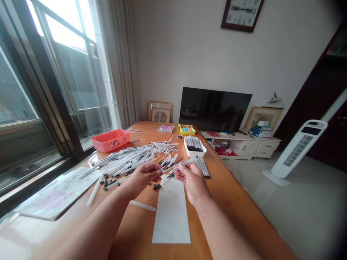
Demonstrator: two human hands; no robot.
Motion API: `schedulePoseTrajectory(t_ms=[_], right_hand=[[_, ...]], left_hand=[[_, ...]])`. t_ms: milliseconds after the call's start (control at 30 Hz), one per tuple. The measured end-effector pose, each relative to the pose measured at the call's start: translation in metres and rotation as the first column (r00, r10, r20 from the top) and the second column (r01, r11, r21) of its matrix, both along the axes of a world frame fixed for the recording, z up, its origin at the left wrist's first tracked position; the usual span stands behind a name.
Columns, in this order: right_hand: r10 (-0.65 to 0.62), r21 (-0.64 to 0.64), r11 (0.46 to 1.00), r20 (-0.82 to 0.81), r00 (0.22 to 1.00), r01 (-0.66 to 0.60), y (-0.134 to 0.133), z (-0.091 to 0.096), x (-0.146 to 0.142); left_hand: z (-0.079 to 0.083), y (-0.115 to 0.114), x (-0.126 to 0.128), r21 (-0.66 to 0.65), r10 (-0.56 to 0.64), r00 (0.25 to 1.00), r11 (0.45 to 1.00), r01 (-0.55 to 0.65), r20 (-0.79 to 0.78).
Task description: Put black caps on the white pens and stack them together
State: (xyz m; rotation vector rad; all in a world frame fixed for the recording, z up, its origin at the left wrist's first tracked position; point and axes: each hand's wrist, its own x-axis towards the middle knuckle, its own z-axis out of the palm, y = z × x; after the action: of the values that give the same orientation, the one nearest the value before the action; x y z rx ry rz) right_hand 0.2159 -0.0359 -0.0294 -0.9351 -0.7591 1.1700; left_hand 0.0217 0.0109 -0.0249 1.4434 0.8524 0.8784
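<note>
Both hands are raised over a wooden table. My right hand pinches a white pen that points up and to the right. Facing it, my left hand has its fingers pinched together at the pen's near end; what sits in them is too small to make out. A big heap of white pen barrels lies just beyond the left hand. Small black caps are scattered under the hands. A white sheet of paper lies beneath the right hand.
A white tray of black parts stands beyond the right hand, with a row of finished pens beside it. A red basket is at the far left. Papers lie near the window. Books, a TV and a fan stand further off.
</note>
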Motion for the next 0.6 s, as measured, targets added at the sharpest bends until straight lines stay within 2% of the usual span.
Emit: schedulePoseTrajectory(t_ms=[233, 600], right_hand=[[-0.036, 0.049, 0.998, -0.003, 0.999, 0.036, -0.0012, 0.0023, -0.0018], [0.014, 0.061, 0.998, 0.072, 0.997, -0.018, -0.0021, -0.0015, -0.0074]], left_hand=[[0.0033, -0.0065, 0.0045, -0.122, -0.062, 0.997, 0.990, 0.068, 0.052], [-0.0001, -0.0068, 0.0069, -0.078, -0.113, 0.992, 0.990, 0.117, 0.054]])
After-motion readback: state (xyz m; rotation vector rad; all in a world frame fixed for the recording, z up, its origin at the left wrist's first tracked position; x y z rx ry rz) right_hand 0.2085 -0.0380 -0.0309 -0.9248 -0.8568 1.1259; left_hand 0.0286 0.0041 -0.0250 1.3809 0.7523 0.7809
